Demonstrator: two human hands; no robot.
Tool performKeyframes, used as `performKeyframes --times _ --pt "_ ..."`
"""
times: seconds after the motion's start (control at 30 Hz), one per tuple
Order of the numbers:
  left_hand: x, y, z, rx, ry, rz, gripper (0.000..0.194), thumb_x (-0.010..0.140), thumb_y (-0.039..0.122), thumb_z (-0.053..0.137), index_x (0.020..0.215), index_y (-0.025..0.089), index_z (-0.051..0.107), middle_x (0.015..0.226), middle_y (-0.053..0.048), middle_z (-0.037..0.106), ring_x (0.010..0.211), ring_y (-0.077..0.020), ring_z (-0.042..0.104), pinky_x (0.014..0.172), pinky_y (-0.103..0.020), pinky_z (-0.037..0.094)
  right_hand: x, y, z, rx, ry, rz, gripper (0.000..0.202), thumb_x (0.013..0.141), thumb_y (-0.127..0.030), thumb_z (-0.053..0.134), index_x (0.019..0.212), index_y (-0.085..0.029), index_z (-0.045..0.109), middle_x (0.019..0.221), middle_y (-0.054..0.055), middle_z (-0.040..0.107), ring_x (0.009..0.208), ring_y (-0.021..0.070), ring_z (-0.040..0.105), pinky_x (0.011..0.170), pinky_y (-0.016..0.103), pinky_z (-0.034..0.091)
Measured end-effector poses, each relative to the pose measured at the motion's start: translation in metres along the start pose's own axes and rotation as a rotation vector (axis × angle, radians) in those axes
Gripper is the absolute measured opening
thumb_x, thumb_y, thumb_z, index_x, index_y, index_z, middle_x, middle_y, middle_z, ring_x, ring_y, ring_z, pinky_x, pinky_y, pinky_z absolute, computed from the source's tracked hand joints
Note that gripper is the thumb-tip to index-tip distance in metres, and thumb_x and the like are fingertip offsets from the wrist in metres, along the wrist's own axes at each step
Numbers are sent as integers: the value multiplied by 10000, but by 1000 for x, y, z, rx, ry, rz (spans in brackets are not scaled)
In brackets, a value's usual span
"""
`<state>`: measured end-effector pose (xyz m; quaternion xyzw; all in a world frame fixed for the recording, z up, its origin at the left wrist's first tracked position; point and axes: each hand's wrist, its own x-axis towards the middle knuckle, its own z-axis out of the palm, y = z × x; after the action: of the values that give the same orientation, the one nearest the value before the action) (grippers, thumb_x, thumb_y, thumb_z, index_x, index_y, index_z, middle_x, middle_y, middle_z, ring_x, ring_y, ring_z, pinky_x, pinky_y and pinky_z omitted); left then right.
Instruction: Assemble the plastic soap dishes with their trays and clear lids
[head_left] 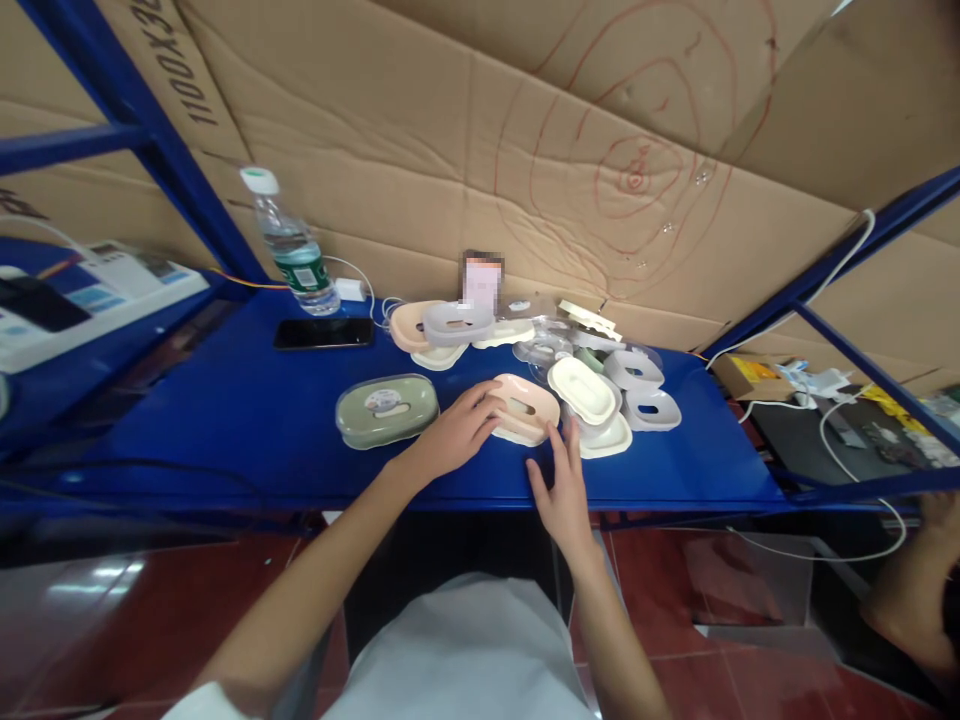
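Note:
A peach oval soap dish with a slot in its middle lies near the table's front edge, a pale piece showing under it. My left hand rests its stretched fingers on the dish's left side. At the lower right of the dish is my right hand, fingers apart, the tips at or close to its rim. Left of them sits a green soap dish under a clear cover with a label. To the right are a cream oval tray on stacked pieces and grey slotted dishes.
Behind lie another peach dish, a grey dish and clear plastic covers. A black phone and a water bottle stand at the back left. Cardboard walls the blue table; another person's arm shows far right.

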<state>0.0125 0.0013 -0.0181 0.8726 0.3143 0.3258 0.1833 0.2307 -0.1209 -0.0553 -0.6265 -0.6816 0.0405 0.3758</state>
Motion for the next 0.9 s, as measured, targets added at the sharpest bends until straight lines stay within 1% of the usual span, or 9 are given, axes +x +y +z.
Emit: performKeyframes --times 0.1,0.17,0.27,0.33,0.47,0.6,0.7,0.8,0.9 --pt "6 -4 -3 -10 -18 5 262 1113 264 425 1261 226 639 1541 -129 582 1478 -242 572 1245 -435 484 0 -1 0 -26 -9 -21 655 1106 -327 551 1719 -302 322 1835 131 158 1684 361 226 1274 611 435" --pt "5 -6 -2 -13 -18 -12 266 1113 269 421 1267 221 633 1537 -135 580 1462 -249 586 1236 -444 493 0 -2 0 -47 -23 -29 634 1106 -324 550 1708 -306 353 1834 125 169 1680 365 244 1270 609 442" --pt "-6 -6 1 -15 -14 -47 265 1109 281 439 1282 213 628 1550 -148 562 1479 -273 566 1247 -477 478 -1 -4 -2 -72 -67 -22 596 1110 -333 537 1688 -296 397 1823 130 213 1669 353 288 1277 584 444" --pt "-17 -4 1 0 -15 -61 260 1091 288 495 1299 216 633 1552 -148 563 1486 -289 553 1258 -501 464 -1 -5 -3 -69 -97 -12 573 1114 -340 527 1674 -290 418 1798 138 290 1649 338 348 1274 573 451" --pt "-36 1 -1 118 -15 -43 271 1049 276 597 1308 247 673 1484 -117 644 1411 -287 602 1221 -504 504 0 -7 -7 -43 -123 -37 498 1112 -337 519 1608 -294 499 1738 133 418 1608 324 427 1281 593 432" --pt "-46 2 -2 202 -42 -39 231 1062 252 567 1231 259 725 1431 -94 706 1374 -287 633 1186 -512 532 1 -7 -6 -39 -129 -79 403 1105 -308 518 1499 -287 603 1734 112 429 1617 317 410 1292 596 412" --pt "-53 0 -1 211 -24 -37 240 1075 274 552 1237 258 729 1452 -89 705 1392 -291 626 1195 -516 526 6 -3 -11 -29 -208 -129 407 1103 -306 524 1501 -302 608 1749 77 414 1627 318 391 1294 599 412" --pt "-60 0 -2 207 11 -36 245 1085 284 536 1238 261 726 1455 -83 704 1373 -281 639 1205 -510 520 24 0 -25 -29 -312 -237 415 1108 -354 546 1516 -317 611 1739 56 435 1614 322 413 1283 597 431" --pt "-66 2 -5 189 30 -57 260 1102 288 500 1242 256 717 1466 -86 694 1370 -272 640 1214 -506 514 74 3 -43 -85 -333 -364 425 1106 -400 566 1513 -294 625 1724 72 459 1598 332 439 1279 609 431"
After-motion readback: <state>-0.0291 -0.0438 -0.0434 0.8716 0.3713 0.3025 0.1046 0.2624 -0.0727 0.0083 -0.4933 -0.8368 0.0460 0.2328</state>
